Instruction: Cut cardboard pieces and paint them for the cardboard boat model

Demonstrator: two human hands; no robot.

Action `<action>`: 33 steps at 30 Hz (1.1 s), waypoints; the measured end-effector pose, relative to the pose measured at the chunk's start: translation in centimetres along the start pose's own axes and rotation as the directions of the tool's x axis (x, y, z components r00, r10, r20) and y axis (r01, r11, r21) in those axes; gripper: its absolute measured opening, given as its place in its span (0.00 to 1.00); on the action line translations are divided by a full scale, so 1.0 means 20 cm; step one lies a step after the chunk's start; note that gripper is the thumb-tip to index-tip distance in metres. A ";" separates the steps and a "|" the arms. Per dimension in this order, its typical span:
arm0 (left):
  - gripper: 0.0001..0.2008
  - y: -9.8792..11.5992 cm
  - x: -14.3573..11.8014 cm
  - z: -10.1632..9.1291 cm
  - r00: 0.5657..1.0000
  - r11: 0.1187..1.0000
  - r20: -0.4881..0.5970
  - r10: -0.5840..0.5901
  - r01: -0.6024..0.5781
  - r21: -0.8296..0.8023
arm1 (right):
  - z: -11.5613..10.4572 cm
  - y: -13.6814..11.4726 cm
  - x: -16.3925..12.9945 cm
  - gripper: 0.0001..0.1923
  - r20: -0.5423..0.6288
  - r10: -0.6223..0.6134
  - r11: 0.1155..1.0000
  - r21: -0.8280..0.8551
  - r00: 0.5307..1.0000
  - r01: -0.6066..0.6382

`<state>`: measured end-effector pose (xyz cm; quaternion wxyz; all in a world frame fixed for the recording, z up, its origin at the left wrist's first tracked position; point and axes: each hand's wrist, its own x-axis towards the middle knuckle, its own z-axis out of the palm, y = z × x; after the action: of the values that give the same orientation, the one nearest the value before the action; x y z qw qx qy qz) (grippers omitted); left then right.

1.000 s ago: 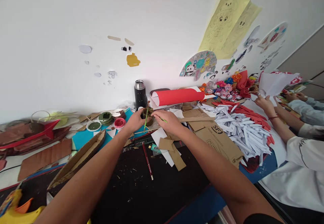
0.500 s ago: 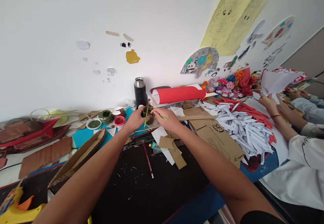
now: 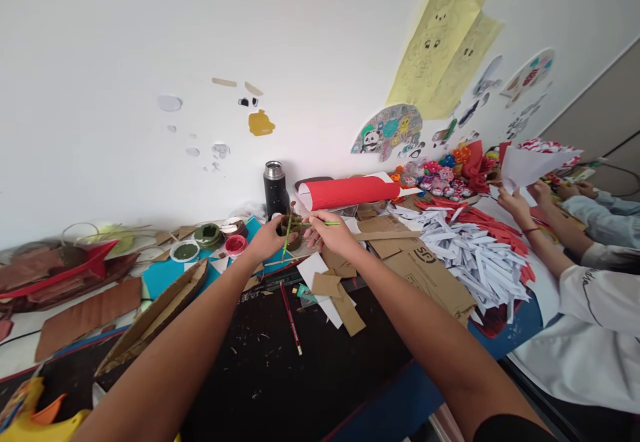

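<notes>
Green stick [image 3: 327, 223] within right-hand grip [image 3: 327, 232]

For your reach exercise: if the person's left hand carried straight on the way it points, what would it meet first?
Most likely the black flask by the wall: the left hand, gripping a small brown cup, points that way, though depth is unclear.

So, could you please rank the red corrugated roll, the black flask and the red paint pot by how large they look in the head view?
1. red corrugated roll
2. black flask
3. red paint pot
All three stand at a similar distance, so the ranking seems fair.
</notes>
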<state>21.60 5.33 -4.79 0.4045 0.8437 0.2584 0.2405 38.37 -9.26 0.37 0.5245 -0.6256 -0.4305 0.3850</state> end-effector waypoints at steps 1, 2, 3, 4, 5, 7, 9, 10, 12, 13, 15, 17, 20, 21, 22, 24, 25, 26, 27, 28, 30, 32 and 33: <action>0.24 0.00 0.00 0.00 1.000 1.000 0.000 -0.002 0.002 0.001 | 0.00 0.00 0.01 0.13 -0.003 0.001 1.000 0.007 1.000 -0.001; 0.24 0.00 0.00 0.00 1.000 1.000 0.001 -0.005 0.005 0.003 | 0.00 0.00 0.02 0.13 -0.006 0.000 1.000 0.012 1.000 0.000; 0.24 0.00 0.01 0.00 1.000 1.000 0.001 -0.008 0.008 0.005 | -0.01 0.00 0.02 0.12 -0.009 -0.004 1.000 0.013 1.000 0.004; 0.24 0.00 0.01 0.00 1.000 1.000 0.002 -0.009 0.009 0.008 | -0.01 0.00 0.03 0.12 -0.012 -0.009 1.000 0.010 1.000 0.009; 0.24 -0.01 0.01 0.00 1.000 1.000 0.002 -0.009 0.009 0.010 | -0.01 0.00 0.03 0.11 -0.015 -0.016 1.000 0.003 1.000 0.016; 0.24 -0.01 0.01 0.00 1.000 1.000 0.001 -0.007 0.007 0.015 | -0.01 0.00 0.02 0.11 -0.024 -0.034 0.999 -0.023 0.999 0.034; 0.25 -0.01 0.01 0.01 1.000 1.000 -0.001 -0.005 0.005 0.021 | 0.00 0.00 0.00 0.10 -0.034 -0.057 0.997 -0.060 0.998 0.055; 0.25 -0.01 0.01 0.01 1.000 1.000 -0.002 -0.004 0.004 0.023 | 0.00 0.00 -0.01 0.10 -0.037 -0.067 0.995 -0.076 0.997 0.064; 0.25 -0.01 0.01 0.01 1.000 1.000 -0.002 -0.003 0.003 0.027 | 0.01 -0.02 -0.04 0.09 -0.039 -0.104 0.985 -0.143 0.994 0.097; 0.26 -0.01 0.01 0.01 1.000 1.000 -0.001 -0.003 0.003 0.029 | 0.01 -0.02 -0.05 0.10 -0.033 -0.131 0.972 -0.203 0.991 0.122; 0.27 -0.01 0.01 0.00 1.000 0.999 0.002 -0.003 0.003 0.032 | 0.01 -0.04 -0.07 0.12 -0.002 -0.188 0.920 -0.350 0.982 0.175; 0.27 -0.01 0.01 0.00 1.000 0.999 0.003 -0.006 0.006 0.035 | 0.01 -0.05 -0.09 0.14 0.047 -0.241 0.841 -0.488 0.969 0.233; 0.27 -0.01 0.00 0.00 1.000 0.999 0.004 -0.012 0.011 0.041 | 0.01 -0.05 -0.09 0.14 0.099 -0.289 0.760 -0.580 0.952 0.292; 0.28 -0.01 0.00 0.00 1.000 0.999 0.005 -0.013 0.013 0.042 | 0.02 -0.05 -0.09 0.14 0.108 -0.300 0.745 -0.594 0.948 0.303; 0.28 0.00 0.00 0.00 1.000 0.999 0.005 -0.013 0.013 0.042 | 0.02 -0.04 -0.09 0.14 0.112 -0.306 0.736 -0.602 0.945 0.310; 0.28 0.00 0.00 0.00 1.000 0.999 0.004 -0.012 0.011 0.042 | 0.03 -0.04 -0.09 0.14 0.120 -0.315 0.722 -0.614 0.942 0.319; 0.28 0.00 0.00 0.00 1.000 0.999 0.003 -0.010 0.010 0.042 | 0.03 -0.04 -0.09 0.14 0.122 -0.321 0.714 -0.621 0.939 0.325; 0.27 0.00 -0.01 0.00 1.000 0.999 0.002 -0.009 0.009 0.042 | 0.03 -0.03 -0.09 0.14 0.124 -0.327 0.706 -0.627 0.937 0.329; 0.27 0.00 -0.01 0.00 1.000 0.999 0.002 -0.008 0.008 0.043 | 0.03 -0.03 -0.09 0.14 0.124 -0.333 0.699 -0.633 0.935 0.333; 0.27 0.00 -0.01 0.00 1.000 0.999 0.001 -0.008 0.008 0.044 | 0.03 -0.02 -0.08 0.14 0.124 -0.338 0.693 -0.638 0.933 0.336; 0.27 0.00 -0.01 0.00 1.000 0.999 -0.001 -0.007 0.007 0.045 | 0.04 -0.02 -0.08 0.15 0.121 -0.347 0.686 -0.644 0.930 0.339; 0.27 0.00 -0.01 0.00 1.000 0.999 -0.001 -0.005 0.005 0.045 | 0.04 -0.01 -0.08 0.14 0.118 -0.352 0.683 -0.646 0.929 0.341; 0.27 0.00 -0.01 0.00 1.000 0.999 -0.002 -0.005 0.005 0.045 | 0.04 -0.01 -0.08 0.14 0.118 -0.352 0.683 -0.646 0.928 0.341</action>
<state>21.54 5.25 -4.89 0.3857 0.8518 0.2660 0.2345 37.14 -10.43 0.44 0.3383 -0.6792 -0.6439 0.0983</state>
